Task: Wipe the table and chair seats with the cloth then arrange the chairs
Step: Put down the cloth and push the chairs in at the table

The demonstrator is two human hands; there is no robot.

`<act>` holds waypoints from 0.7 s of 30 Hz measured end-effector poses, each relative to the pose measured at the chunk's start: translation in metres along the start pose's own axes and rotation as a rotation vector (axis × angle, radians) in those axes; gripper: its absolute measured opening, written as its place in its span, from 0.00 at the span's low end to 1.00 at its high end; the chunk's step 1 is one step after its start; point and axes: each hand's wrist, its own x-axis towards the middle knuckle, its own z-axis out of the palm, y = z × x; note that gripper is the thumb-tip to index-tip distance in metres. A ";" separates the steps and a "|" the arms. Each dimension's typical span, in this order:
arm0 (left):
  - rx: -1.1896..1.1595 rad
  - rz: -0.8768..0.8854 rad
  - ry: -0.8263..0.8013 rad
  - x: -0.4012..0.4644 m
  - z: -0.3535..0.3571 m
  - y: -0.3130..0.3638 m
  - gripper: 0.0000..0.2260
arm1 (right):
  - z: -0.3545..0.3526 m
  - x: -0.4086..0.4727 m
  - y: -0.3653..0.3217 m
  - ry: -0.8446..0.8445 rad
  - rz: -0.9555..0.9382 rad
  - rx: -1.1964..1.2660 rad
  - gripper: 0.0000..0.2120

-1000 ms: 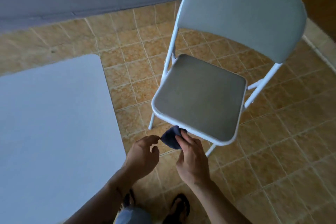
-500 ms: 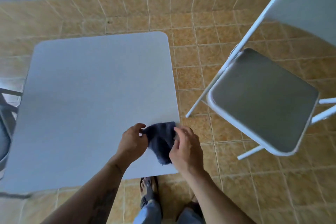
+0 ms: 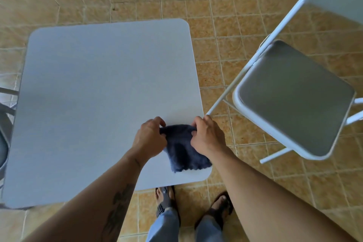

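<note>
Since half a second back, spread wider between the two hands and hanging lower toward the near table edge: the dark blue terry cloth (image 3: 182,147); shifted, too, so that the whole top of the pale grey square table with rounded corners (image 3: 94,92) shows. In the head view, pinched at its upper left corner by the curled thumb and fingers of the left hand (image 3: 150,136), and at its upper right corner by the curled fingers of the right hand (image 3: 207,135). Hands a little apart, cloth stretched between them and draping toward the wearer, lying over the table's near right corner. Just right of the right hand, past the table edge, a white metal-framed folding chair with a grey padded seat (image 3: 294,94), standing apart from the table on the tan tiled floor (image 3: 225,49). Far left of the left hand, at the picture's edge, part of a second grey chair (image 3: 4,129), mostly out of view. Below the hands, two sandalled feet (image 3: 166,200) and pale blue trouser legs.
</note>
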 end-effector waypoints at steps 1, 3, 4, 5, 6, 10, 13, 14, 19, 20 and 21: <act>0.027 0.016 0.015 0.004 -0.005 -0.001 0.15 | -0.001 0.001 -0.002 0.035 0.007 0.016 0.07; 0.069 0.037 0.030 0.008 -0.012 0.000 0.15 | -0.007 0.002 -0.003 0.079 0.033 0.076 0.10; 0.079 0.039 0.037 0.008 -0.016 0.002 0.15 | -0.011 0.000 -0.002 0.083 0.046 0.104 0.11; 0.080 0.038 0.045 0.005 -0.020 0.006 0.15 | -0.017 -0.004 0.000 0.076 0.053 0.126 0.12; 0.075 0.042 0.054 0.002 -0.026 0.010 0.16 | -0.025 -0.009 0.004 0.072 0.052 0.142 0.13; 0.007 0.056 0.045 -0.023 -0.051 0.043 0.15 | -0.079 -0.045 0.021 0.096 0.036 0.203 0.16; -0.074 0.093 0.029 -0.047 -0.071 0.091 0.13 | -0.139 -0.078 0.037 0.158 0.027 0.217 0.18; -0.097 0.115 0.023 -0.054 -0.077 0.109 0.13 | -0.159 -0.088 0.044 0.191 0.021 0.214 0.18; -0.143 0.288 0.034 -0.094 -0.084 0.220 0.12 | -0.253 -0.138 0.097 0.317 0.024 0.228 0.18; -0.132 0.324 0.030 -0.102 -0.081 0.242 0.12 | -0.271 -0.148 0.111 0.338 0.016 0.232 0.18; -0.113 0.355 0.024 -0.110 -0.078 0.266 0.12 | -0.288 -0.159 0.126 0.357 0.001 0.230 0.17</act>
